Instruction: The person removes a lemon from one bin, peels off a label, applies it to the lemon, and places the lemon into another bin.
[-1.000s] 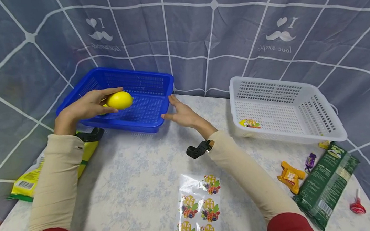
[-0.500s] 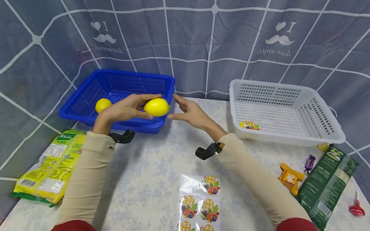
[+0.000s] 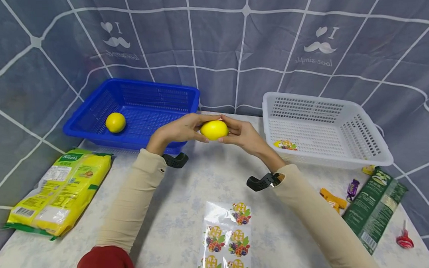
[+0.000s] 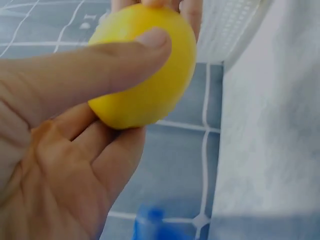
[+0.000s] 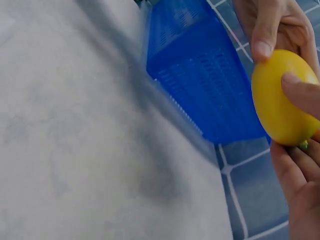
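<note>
A yellow lemon (image 3: 214, 130) is held up over the table between both hands, to the right of the blue basket (image 3: 153, 142). My left hand (image 3: 180, 129) grips its left end, the thumb lying across the near side of the lemon (image 4: 150, 97) and the fingers behind it. From the other end my right hand (image 3: 248, 138) holds it too; in the right wrist view its thumb presses the lemon (image 5: 272, 107) and its fingers support the far end, by a small green tip. A second lemon (image 3: 115, 122) rests inside the blue basket.
At the right stands a white basket (image 3: 330, 159) with a fruit-print sticker (image 3: 286, 145) showing in it. A sticker sheet (image 3: 223, 245) lies in front. A yellow bag (image 3: 60, 192) is at left; an orange packet (image 3: 332, 199), purple candy (image 3: 352, 188), green packet (image 3: 374, 209) and lollipop (image 3: 405, 241) lie at right.
My left hand has carried the lemon rightward out from over the blue basket. My right hand has left the basket's edge and taken hold of the lemon's other end.
</note>
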A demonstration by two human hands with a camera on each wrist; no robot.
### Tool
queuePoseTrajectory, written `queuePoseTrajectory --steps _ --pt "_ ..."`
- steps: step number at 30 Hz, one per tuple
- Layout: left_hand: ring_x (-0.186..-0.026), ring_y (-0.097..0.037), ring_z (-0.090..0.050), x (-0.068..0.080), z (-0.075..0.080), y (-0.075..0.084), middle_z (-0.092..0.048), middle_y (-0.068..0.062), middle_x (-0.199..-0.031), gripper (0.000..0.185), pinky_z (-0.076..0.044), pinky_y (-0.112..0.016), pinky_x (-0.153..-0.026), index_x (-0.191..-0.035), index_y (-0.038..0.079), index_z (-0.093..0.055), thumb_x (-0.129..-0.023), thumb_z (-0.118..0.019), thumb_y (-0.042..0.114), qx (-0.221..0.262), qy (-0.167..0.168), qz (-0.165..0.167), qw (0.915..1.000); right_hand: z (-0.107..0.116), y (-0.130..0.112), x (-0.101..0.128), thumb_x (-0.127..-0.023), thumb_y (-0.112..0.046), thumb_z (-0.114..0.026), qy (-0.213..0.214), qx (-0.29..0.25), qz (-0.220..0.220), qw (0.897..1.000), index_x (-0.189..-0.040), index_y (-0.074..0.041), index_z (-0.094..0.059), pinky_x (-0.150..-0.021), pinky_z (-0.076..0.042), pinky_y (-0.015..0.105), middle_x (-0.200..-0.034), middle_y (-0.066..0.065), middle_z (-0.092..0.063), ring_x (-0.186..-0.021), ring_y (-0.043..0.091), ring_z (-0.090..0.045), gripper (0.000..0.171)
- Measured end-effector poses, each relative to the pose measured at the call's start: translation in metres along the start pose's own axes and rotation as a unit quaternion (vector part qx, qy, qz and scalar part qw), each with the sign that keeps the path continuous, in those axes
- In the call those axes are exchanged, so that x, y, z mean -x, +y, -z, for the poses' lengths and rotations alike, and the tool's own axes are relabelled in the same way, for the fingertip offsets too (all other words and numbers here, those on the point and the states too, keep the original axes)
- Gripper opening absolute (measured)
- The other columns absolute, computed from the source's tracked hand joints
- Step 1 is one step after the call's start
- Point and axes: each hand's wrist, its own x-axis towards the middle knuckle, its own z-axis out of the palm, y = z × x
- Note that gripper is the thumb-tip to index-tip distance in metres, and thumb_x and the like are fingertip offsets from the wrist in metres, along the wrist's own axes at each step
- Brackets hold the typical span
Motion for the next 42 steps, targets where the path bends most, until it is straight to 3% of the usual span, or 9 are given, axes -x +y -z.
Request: queuePoseTrajectory --steps 5,9,12,15,22,34,36,39,42 --pt "-0.131 -0.031 -0.046 -0.015 -0.018 -0.001 -0.04 -0.022 -0.149 0.065 -0.039 -0.039 -0.109 -0.148 -0.007 -0.034 -0.091 -0.064 -0.008 -0.006 0.035 0.021 0.9991 0.006 0.011 0.012 -0.089 -0.009 -0.073 0.059 0.023 -0.011 0.998 -0.148 -0.001 -0.039 -0.096 -0.049 0.029 -0.15 0.013 -0.043 -0.13 0.027 -0.051 0.069" --pt "-0.129 -0.033 -0.049 -0.024 -0.034 -0.004 -0.047 -0.024 -0.144 0.06 -0.041 -0.04 -0.108 -0.145 -0.01 -0.037 -0.091 -0.063 -0.008 -0.078 0.069 0.047 0.9935 0.005 0.018 0.017 -0.09 -0.008 -0.072 0.089 0.045 -0.024 0.995 -0.147 0.003 -0.039 -0.097 -0.048 0.029 -0.148 0.017 -0.044 -0.131 0.029 -0.05 0.068" --pt "-0.124 -0.034 -0.052 -0.032 -0.046 -0.008 -0.052 -0.024 -0.139 0.059 -0.039 -0.041 -0.108 -0.143 -0.011 -0.04 -0.09 -0.065 -0.006 -0.146 0.076 0.069 0.984 0.004 0.023 0.02 -0.09 -0.007 -0.072 0.099 0.074 -0.04 0.991 -0.147 0.004 -0.038 -0.098 -0.047 0.031 -0.148 0.02 -0.043 -0.131 0.03 -0.049 0.067" --pt "-0.124 -0.036 -0.052 -0.041 -0.056 -0.015 -0.054 -0.023 -0.138 0.059 -0.036 -0.042 -0.11 -0.142 -0.011 -0.041 -0.089 -0.066 -0.005 -0.175 0.073 0.086 0.9781 0.005 0.031 0.022 -0.09 -0.005 -0.071 0.103 0.098 -0.062 0.988 -0.146 0.006 -0.038 -0.101 -0.046 0.034 -0.148 0.022 -0.042 -0.131 0.032 -0.048 0.067" --pt "-0.122 -0.033 -0.055 -0.048 -0.07 -0.037 -0.056 -0.025 -0.135 0.058 -0.04 -0.039 -0.108 -0.14 -0.014 -0.043 -0.087 -0.065 -0.007 -0.153 0.061 0.09 0.9822 0.006 0.048 0.022 -0.089 -0.002 -0.07 0.089 0.099 -0.107 0.985 -0.147 0.009 -0.035 -0.101 -0.046 0.036 -0.148 0.025 -0.04 -0.132 0.035 -0.047 0.068" --pt "-0.119 -0.031 -0.056 -0.053 -0.075 -0.043 -0.056 -0.022 -0.135 0.067 -0.04 -0.038 -0.106 -0.142 -0.01 -0.044 -0.083 -0.074 -0.001 -0.14 0.062 0.115 0.9814 0.008 0.053 0.024 -0.089 -0.006 -0.072 0.086 0.111 -0.139 0.98 -0.15 0.008 -0.028 -0.107 -0.041 0.037 -0.153 0.025 -0.033 -0.136 0.035 -0.042 0.076" --pt "-0.122 -0.031 -0.054 -0.053 -0.076 -0.043 -0.055 -0.021 -0.138 0.07 -0.038 -0.038 -0.108 -0.142 -0.008 -0.043 -0.082 -0.077 0.002 -0.142 0.065 0.122 0.98 0.009 0.051 0.029 -0.089 -0.008 -0.072 0.086 0.14 -0.146 0.976 -0.15 0.01 -0.023 -0.11 -0.037 0.041 -0.153 0.028 -0.03 -0.138 0.038 -0.037 0.08" --pt "-0.126 -0.031 -0.051 -0.053 -0.079 -0.044 -0.052 -0.019 -0.141 0.074 -0.036 -0.04 -0.11 -0.144 -0.005 -0.043 -0.08 -0.08 0.005 -0.141 0.068 0.138 0.9779 0.009 0.047 0.043 -0.087 -0.013 -0.074 0.09 0.217 -0.156 0.959 -0.15 0.012 -0.022 -0.113 -0.03 0.045 -0.151 0.03 -0.031 -0.14 0.04 -0.033 0.085" --pt "-0.127 -0.031 -0.05 -0.051 -0.081 -0.044 -0.052 -0.017 -0.142 0.077 -0.037 -0.043 -0.109 -0.146 0.0 -0.043 -0.08 -0.082 0.01 -0.151 0.072 0.154 0.9737 0.007 0.04 0.064 -0.087 -0.015 -0.074 0.087 0.282 -0.146 0.944 -0.147 0.015 -0.027 -0.113 -0.031 0.049 -0.146 0.033 -0.038 -0.136 0.043 -0.038 0.082"
